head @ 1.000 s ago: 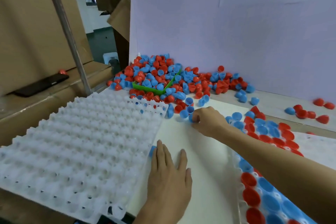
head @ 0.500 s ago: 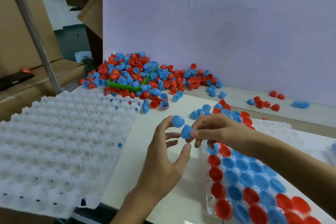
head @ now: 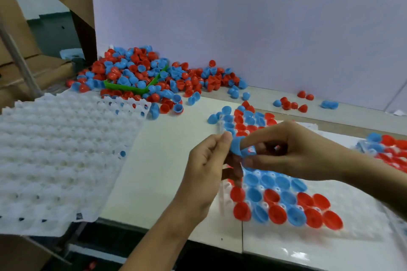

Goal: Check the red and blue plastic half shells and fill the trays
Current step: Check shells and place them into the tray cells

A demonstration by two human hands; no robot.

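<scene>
Both hands meet above the near-left part of a white tray (head: 356, 218) that holds several red and blue half shells. My left hand (head: 207, 167) pinches a blue half shell (head: 235, 145) between thumb and fingers. My right hand (head: 295, 154) grips another blue half shell (head: 247, 152) touching the first one; its index finger lies over it. A large pile of red and blue half shells (head: 141, 75) lies at the back left against the white board.
An empty white dimpled tray (head: 57, 160) lies at the left, overhanging the table's front edge. A green bin (head: 130, 88) sits buried in the pile. Loose shells (head: 290, 103) lie at the back right. Another partly filled tray (head: 389, 149) shows at the right edge.
My right hand picked blue shells from beside the pile and drew back toward me. My left hand rose off the table, took one, and both hands now hold shells together over the tray.
</scene>
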